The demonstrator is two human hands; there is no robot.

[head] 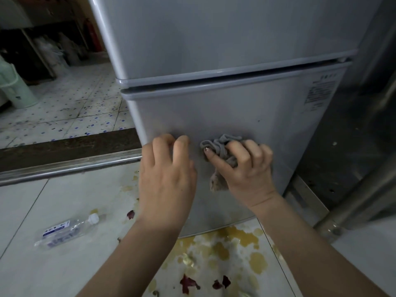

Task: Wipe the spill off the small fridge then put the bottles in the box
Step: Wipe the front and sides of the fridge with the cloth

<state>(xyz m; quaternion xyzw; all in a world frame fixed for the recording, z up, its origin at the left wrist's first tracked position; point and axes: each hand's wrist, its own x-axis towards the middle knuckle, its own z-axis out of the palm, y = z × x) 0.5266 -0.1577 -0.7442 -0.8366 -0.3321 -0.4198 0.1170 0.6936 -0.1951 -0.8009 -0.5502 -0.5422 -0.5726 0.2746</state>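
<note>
I'm in the wiping step, not near the bottle part yet. My right hand [246, 168] is clenched round a bunched grey cloth [222, 153], pressing it flat to the lower door of the small fridge [225, 108], approx mid-door and a bit right of centre; the cloth bulges out above my knuckles and a tail hangs below the palm, so the fingers [216, 156] wrap over it w/ the index tip on the wad's left edge. My left hand [167, 174] holds nothing: fingers curled, tips resting on the door just beside the cloth, near the door's left edge, prob. bracing it. The door panel around the cloth looks mostly clean from here, no obvious streaks, but light is dim so I can't tell if residue is left. What's clearly not done: a yellow-brown spill [235, 243] w/ bits of dark red scraps spreads over the floor tiles right at the fridge base, below my forearms. One clear plastic bottle [68, 230] w/ white cap lies on its side on the floor, well apart to the left of both hands. No box in view, and I see only that one bottle. So I judge: fridge wipe underway, maybe close to finished; bottles into box entirely left to do.
</note>
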